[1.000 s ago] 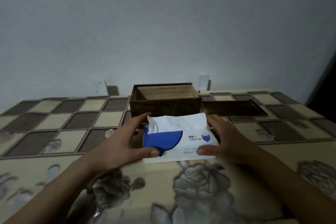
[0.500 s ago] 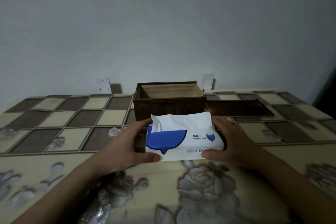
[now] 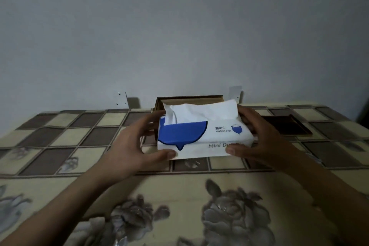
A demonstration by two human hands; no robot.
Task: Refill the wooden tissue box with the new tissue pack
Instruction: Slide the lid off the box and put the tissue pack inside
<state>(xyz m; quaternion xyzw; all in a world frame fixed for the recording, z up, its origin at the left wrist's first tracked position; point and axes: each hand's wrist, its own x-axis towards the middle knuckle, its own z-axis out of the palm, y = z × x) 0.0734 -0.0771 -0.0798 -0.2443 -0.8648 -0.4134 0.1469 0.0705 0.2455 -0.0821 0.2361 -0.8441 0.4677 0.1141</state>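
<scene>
A white tissue pack (image 3: 203,132) with a blue whale print hangs in the air, held at both ends. My left hand (image 3: 131,144) grips its left end, thumb under the front edge. My right hand (image 3: 257,138) grips its right end. A tissue sticks up from the torn top at the left. Behind the pack stands the dark wooden tissue box (image 3: 187,99), open on top; the pack hides most of it, and only its back rim and left corner show. The box's flat wooden lid (image 3: 287,126) lies on the table to the right.
The table (image 3: 60,138) wears a cloth with brown and cream squares and grey flowers near me. A plain grey wall rises close behind the box, with two small white brackets (image 3: 121,98) at table level.
Both hands have lifted the tissue pack off the table and carried it away from me, up in front of the wooden box, which it now mostly covers.
</scene>
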